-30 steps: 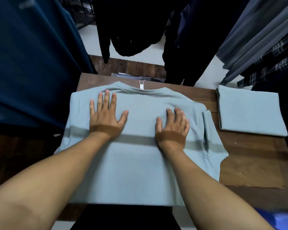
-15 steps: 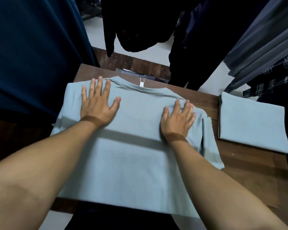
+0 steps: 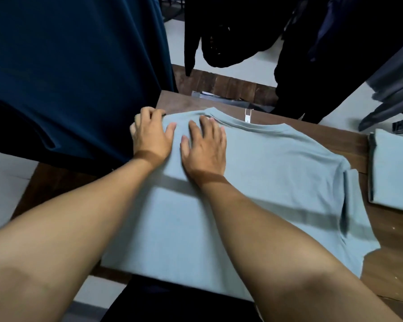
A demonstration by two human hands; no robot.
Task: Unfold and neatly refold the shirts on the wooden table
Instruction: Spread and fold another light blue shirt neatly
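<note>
Your left hand point(image 3: 150, 135) curling fingers over shoulder edge of light blue T-shirt point(image 3: 277, 182), gripping it; your right hand point(image 3: 205, 147) pressing flat, fingers straight, just beside. T-shirt lying on wooden table point(image 3: 335, 133).

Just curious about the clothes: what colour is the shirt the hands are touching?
Pale blue-grey shirt, plain, best seen in the head view.
</note>
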